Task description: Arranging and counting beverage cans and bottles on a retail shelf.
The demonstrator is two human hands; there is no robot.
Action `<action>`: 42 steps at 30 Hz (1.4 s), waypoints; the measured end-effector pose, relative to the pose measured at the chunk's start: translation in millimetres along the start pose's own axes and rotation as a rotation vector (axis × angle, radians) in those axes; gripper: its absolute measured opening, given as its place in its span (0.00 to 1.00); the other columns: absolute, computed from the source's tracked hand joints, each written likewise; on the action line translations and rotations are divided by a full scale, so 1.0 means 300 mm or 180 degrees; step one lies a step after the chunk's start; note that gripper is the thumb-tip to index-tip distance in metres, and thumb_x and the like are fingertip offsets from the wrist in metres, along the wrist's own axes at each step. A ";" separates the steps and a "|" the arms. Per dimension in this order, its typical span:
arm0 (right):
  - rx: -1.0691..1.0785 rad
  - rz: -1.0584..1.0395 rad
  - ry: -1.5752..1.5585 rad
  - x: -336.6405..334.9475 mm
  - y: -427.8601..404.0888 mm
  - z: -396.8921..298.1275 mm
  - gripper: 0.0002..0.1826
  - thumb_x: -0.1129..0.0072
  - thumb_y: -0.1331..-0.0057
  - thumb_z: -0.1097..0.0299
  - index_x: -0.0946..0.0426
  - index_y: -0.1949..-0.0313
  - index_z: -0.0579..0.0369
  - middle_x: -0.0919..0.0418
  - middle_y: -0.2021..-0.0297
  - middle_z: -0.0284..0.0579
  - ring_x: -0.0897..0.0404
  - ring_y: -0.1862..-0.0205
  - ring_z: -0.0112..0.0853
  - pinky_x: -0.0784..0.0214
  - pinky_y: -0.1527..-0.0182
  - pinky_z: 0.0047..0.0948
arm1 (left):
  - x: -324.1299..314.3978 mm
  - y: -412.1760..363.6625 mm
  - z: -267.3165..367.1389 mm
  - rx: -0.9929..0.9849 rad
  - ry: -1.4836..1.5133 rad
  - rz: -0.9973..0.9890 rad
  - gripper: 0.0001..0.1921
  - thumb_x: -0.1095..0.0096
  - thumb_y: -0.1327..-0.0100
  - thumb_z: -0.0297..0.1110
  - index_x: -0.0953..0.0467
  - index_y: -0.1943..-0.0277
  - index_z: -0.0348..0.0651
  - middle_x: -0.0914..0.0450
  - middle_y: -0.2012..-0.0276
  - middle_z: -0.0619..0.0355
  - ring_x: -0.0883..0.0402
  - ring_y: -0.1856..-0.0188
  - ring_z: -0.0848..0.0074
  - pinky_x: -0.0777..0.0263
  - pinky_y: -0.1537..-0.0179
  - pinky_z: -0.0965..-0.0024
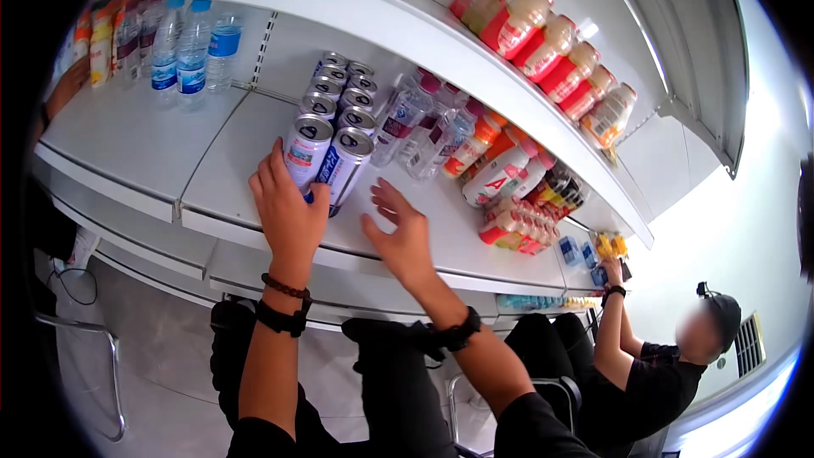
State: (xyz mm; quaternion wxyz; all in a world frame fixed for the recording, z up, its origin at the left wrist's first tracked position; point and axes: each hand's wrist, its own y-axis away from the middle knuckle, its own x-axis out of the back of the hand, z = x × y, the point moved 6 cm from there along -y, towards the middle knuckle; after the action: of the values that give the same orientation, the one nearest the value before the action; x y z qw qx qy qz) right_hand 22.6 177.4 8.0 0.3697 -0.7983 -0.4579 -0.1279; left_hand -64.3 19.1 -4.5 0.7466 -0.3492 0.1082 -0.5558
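Two rows of tall drink cans with ring-pull lids run back into the white metal shelf point(216, 191). My left hand point(287, 210) is around the front can of the left row point(306, 151), fingers along its left side and thumb across its lower front. Beside it stands the front can of the right row point(350, 162), blue and white. My right hand point(404, 235) holds nothing; its fingers are apart, a little to the right of the cans and above the shelf's front edge. The bases of the rear cans are hidden.
Clear plastic bottles point(397, 124) stand right of the cans, then white bottles point(499, 175) and a shrink-wrapped pack of small bottles point(518, 229). Water bottles point(192, 54) are at the left. An upper shelf point(356, 0) overhangs. A seated person point(655, 369) handles small boxes at right.
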 end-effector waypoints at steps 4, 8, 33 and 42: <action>0.0072 0.0263 0.0406 0.283 0.076 0.075 0.26 0.40 0.42 0.81 0.27 0.42 0.61 0.19 0.51 0.50 0.18 0.50 0.35 0.24 0.47 0.31 | -0.016 0.004 -0.007 0.0120 -0.0006 -0.0015 0.35 0.42 0.48 0.32 0.37 0.34 0.35 0.29 0.44 0.42 0.33 0.43 0.49 0.36 0.39 0.51; 0.0058 0.0755 0.1097 0.604 0.125 0.176 0.22 0.42 0.43 0.82 0.26 0.47 0.60 0.20 0.52 0.48 0.18 0.53 0.38 0.24 0.49 0.33 | -0.013 0.012 -0.008 0.0184 -0.0033 -0.0026 0.34 0.42 0.49 0.33 0.36 0.36 0.35 0.28 0.45 0.43 0.33 0.43 0.49 0.37 0.39 0.51; -0.0301 -0.0537 0.4335 0.888 0.019 0.474 0.34 0.28 0.50 0.62 0.29 0.42 0.43 0.22 0.51 0.48 0.17 0.56 0.41 0.22 0.60 0.41 | -0.009 0.018 -0.030 -0.0187 -0.0558 0.0134 0.28 0.43 0.49 0.22 0.34 0.42 0.31 0.28 0.49 0.40 0.33 0.45 0.45 0.39 0.39 0.50; -0.0108 -0.0571 0.4502 0.897 -0.029 0.536 0.26 0.27 0.53 0.64 0.26 0.53 0.48 0.20 0.60 0.43 0.17 0.58 0.36 0.23 0.58 0.34 | -0.032 0.018 0.011 -0.0055 -0.0506 0.0086 0.27 0.47 0.52 0.21 0.34 0.44 0.28 0.28 0.52 0.38 0.34 0.47 0.42 0.41 0.41 0.46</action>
State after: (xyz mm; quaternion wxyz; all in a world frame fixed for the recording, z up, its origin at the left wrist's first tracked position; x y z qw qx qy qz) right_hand 141.3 464.9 46.5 0.5538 -0.4889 -0.1702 -0.6522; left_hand -61.8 29.9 -7.6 0.7572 -0.3972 0.0581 -0.5152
